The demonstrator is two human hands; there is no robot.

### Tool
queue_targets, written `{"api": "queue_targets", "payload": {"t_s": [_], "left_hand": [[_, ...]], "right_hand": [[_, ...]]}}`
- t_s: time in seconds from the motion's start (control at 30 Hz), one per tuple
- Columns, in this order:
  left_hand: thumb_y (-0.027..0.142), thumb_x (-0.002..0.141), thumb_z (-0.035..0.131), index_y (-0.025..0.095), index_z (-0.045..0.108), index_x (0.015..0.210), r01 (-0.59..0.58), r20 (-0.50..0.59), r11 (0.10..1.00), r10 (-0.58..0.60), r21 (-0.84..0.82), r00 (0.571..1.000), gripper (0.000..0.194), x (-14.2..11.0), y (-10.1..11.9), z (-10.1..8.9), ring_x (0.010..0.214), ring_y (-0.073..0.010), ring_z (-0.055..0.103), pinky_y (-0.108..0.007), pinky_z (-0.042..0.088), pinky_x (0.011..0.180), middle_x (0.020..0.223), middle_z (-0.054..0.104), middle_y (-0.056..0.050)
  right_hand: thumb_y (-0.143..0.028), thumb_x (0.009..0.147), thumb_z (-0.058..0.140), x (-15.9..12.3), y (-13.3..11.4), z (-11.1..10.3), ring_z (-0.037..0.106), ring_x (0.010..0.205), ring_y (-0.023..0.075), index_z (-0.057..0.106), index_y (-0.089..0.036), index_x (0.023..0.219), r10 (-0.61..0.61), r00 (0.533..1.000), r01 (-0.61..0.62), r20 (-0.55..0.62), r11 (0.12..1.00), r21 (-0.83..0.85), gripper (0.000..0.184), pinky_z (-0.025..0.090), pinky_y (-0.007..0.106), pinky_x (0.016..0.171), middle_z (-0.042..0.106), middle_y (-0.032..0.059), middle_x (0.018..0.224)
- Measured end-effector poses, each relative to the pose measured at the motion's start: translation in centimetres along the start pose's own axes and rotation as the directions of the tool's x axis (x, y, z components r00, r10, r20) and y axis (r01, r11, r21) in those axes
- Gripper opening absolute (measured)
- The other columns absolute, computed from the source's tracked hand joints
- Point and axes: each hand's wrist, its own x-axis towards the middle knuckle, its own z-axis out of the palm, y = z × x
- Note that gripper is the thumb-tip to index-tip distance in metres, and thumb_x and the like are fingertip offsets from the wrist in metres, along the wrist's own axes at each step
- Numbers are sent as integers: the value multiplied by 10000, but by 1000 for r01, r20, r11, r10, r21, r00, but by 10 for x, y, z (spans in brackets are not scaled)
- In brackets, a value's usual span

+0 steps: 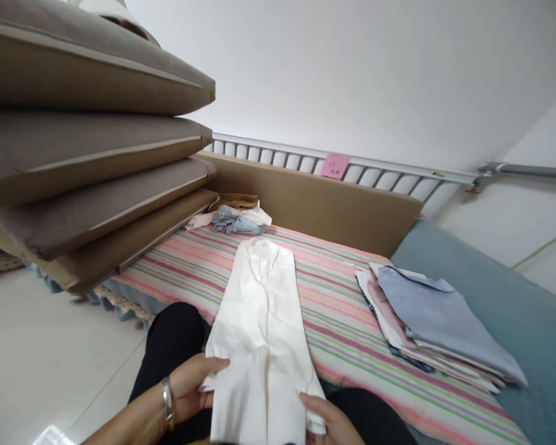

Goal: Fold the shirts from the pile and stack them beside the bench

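Observation:
A white shirt (264, 296) lies lengthwise in front of me on the striped cloth, collar at the far end and sides tucked in to a narrow strip. Its near end hangs over the edge toward my lap. My left hand (197, 383) pinches the left side near the hem, thumb on top and fingers underneath. On the opposite side my right hand (331, 420) grips the right edge, thumb on top; its other fingers are mostly hidden under the fabric and cut off by the frame.
Folded shirts (440, 321) are stacked on the right. Crumpled clothes (241, 219) lie at the back, near a brown board (315, 198). Thick cushions (92, 136) tower on the left. The striped cloth (343, 334) covers the surface. A pink note (335, 165) hangs on the radiator (389, 179).

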Motion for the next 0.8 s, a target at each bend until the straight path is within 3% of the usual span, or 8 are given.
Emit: {"api": "queue_targets", "payload": {"t_s": [0.07, 0.23, 0.4, 0.5, 0.6, 0.67, 0.7, 0.8], "left_hand": [[191, 643, 715, 77, 631, 851, -15, -7, 999, 15, -37, 1000, 251, 6, 12, 11, 694, -189, 657, -287, 546, 672, 760, 685, -93], [105, 751, 593, 55, 581, 812, -53, -48, 983, 45, -176, 998, 79, 50, 58, 31, 536, -134, 623, -239, 548, 549, 626, 642, -54], [143, 829, 493, 95, 508, 871, -205, -226, 933, 140, -295, 964, 66, 127, 103, 31, 653, -176, 658, -301, 559, 622, 741, 638, -95], [240, 844, 495, 119, 482, 917, -338, -368, 903, 230, -264, 901, 142, 161, 110, 15, 724, -200, 657, -329, 541, 650, 837, 616, -118], [200, 781, 579, 157, 511, 976, -469, -497, 883, 416, 20, 762, 212, 171, 100, -7, 780, -173, 639, -325, 514, 722, 958, 604, -97], [182, 738, 619, 183, 548, 1012, -535, -407, 767, 642, 355, 650, 283, 168, 87, -16, 921, -189, 607, -345, 476, 829, 1060, 594, -91], [190, 741, 614, 192, 564, 1026, -549, -291, 649, 744, 526, 601, 290, 166, 80, -17, 993, -199, 579, -358, 448, 884, 1094, 592, -88], [226, 811, 521, 210, 585, 1072, -532, 193, 154, 819, 833, 540, 269, 166, 61, -6, 1143, -210, 488, -395, 360, 999, 1169, 584, -83]], "right_hand": [[-334, 692, 648, 4, -17, 9, 655, 665, 195, 614, -128, 935, 31, 999, -36, 37, 991, 131, 320, 535, 281, 567, 699, 91, 784], [-138, 711, 635, 45, -80, 23, 609, 503, 123, 561, -107, 887, 0, 998, 20, -63, 952, 307, 193, 508, 212, 448, 676, 29, 653], [-130, 809, 478, 121, -126, 26, 664, 797, 163, 505, -93, 985, -123, 986, 161, -113, 874, 459, 182, 563, 240, 648, 679, 87, 793], [-236, 802, 515, 156, -121, 18, 640, 913, 180, 477, -119, 1048, -225, 957, 282, -182, 869, 407, 276, 539, 295, 790, 667, 97, 884], [-321, 724, 610, 169, -98, -1, 622, 954, 217, 522, -139, 1050, -340, 915, 375, -218, 916, 144, 384, 503, 359, 854, 656, 105, 977], [-395, 694, 623, 168, -85, -13, 594, 1002, 255, 577, -152, 1010, -469, 848, 434, -248, 882, -184, 402, 469, 421, 891, 643, 111, 1038], [-426, 704, 600, 166, -80, -17, 577, 1027, 265, 600, -161, 994, -549, 800, 449, -241, 815, -367, 393, 443, 444, 917, 637, 110, 1059], [-425, 792, 467, 165, -74, -17, 512, 1121, 249, 628, -178, 1024, -735, 676, 452, -38, 455, -767, 376, 354, 442, 1004, 607, 107, 1143]]}}
